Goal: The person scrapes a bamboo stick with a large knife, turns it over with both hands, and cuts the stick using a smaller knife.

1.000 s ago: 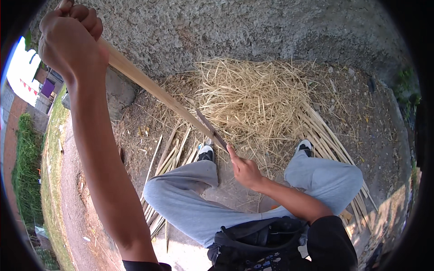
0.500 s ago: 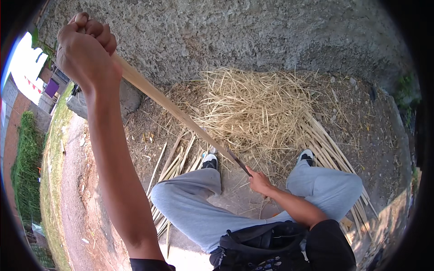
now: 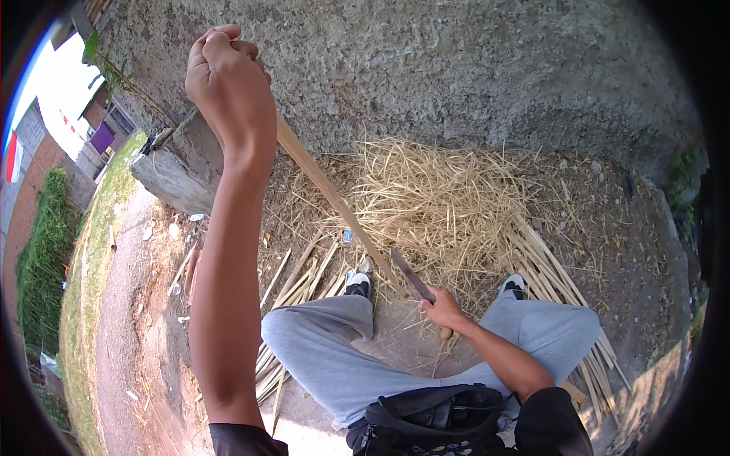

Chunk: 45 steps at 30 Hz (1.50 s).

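The left hand (image 3: 230,67) clenched the wooden strip (image 3: 334,195), slanting down from its fingers; those of the right hand (image 3: 444,310) circled the knife (image 3: 411,273). A loose grip risked nicking the left leg (image 3: 319,323).

Shavings pile (image 3: 441,205) on the ground (image 3: 635,258), at foot of wall (image 3: 426,76), ahead of both shoes (image 3: 358,286). Loose strips (image 3: 303,269) left of left shoe, more strips (image 3: 546,262) right of right shoe. Long strip (image 3: 334,197) slants from left hand (image 3: 234,83), lower end just left of knife (image 3: 413,275) in right hand (image 3: 445,310). Block (image 3: 179,178) left of pile.
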Motion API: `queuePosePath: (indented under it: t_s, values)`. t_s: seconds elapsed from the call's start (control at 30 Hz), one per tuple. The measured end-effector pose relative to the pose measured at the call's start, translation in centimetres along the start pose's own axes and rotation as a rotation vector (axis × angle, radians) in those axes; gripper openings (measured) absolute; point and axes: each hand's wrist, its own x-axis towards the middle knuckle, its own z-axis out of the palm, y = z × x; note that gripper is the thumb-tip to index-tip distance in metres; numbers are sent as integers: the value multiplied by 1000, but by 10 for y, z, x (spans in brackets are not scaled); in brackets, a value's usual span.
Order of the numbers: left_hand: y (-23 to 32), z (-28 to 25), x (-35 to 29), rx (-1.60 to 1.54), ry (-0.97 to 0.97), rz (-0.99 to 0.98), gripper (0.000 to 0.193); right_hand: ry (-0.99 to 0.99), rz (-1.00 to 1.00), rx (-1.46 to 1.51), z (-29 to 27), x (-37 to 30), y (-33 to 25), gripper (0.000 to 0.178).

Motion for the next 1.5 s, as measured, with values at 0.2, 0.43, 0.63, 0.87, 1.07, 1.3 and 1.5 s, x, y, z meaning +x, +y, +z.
queuePosePath:
  t_s: [0.2, 0.43, 0.63, 0.87, 1.07, 1.3, 1.5]
  values:
    - [15, 2, -4, 77, -226, -23, 34, 217, -196, 155, -59, -15, -53, 44]
    - [29, 14, -12, 218, -294, 25, 35, 153, -221, 137, -108, -48, -131, 48]
    - [28, 13, 9, -372, -577, -530, 45, 52, -338, 263, -105, -66, -200, 44]
    - [42, 25, -10, -377, -437, -549, 52, 108, -391, 328, -105, -62, -223, 37]
    - [30, 30, -31, -211, -67, -155, 47, 145, -410, 235, -111, -72, -251, 34]
    - [18, 22, -17, -294, -40, -171, 36, 258, -436, 132, -64, -62, -209, 24]
    - [19, 5, -18, -302, -35, -111, 32, 151, -431, 12, -106, -68, -260, 24]
